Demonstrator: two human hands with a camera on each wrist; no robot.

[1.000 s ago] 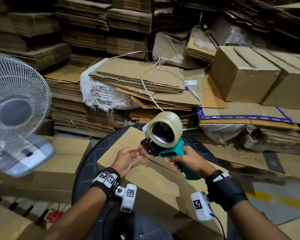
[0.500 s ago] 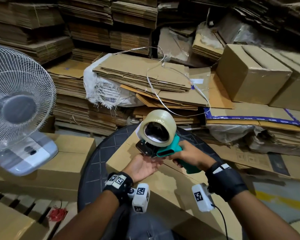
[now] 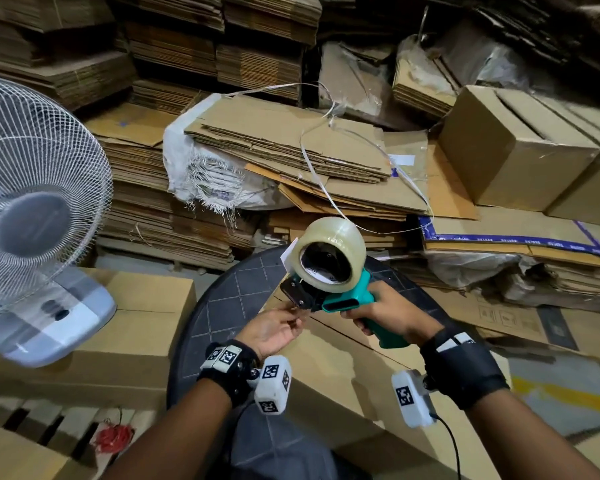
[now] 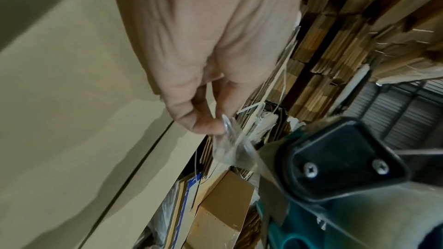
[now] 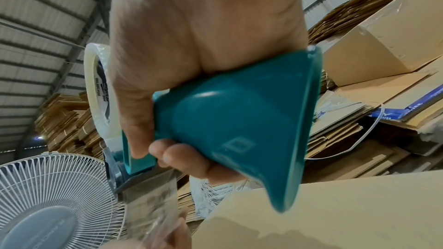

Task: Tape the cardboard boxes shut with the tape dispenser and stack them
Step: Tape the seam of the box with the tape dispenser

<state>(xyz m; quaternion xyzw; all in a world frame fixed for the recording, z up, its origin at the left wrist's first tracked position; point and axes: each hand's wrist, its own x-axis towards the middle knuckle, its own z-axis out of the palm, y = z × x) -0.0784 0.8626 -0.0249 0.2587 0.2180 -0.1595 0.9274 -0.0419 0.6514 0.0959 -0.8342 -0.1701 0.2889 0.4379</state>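
Left hand point(image 3: 274, 329) now pinching tape end point(image 4: 227, 139); right hand point(image 3: 385, 315) gripping tape dispenser point(image 3: 329, 275).

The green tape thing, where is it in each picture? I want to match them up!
Head view: the tape dispenser sits just right of centre, held by the right hand.
Left wrist view: lower right corner, its black front plate with two screws nearest the camera.
Right wrist view: centre, teal handle filling the middle.
Shared landmark: the clear tape strip pinched by the left hand.
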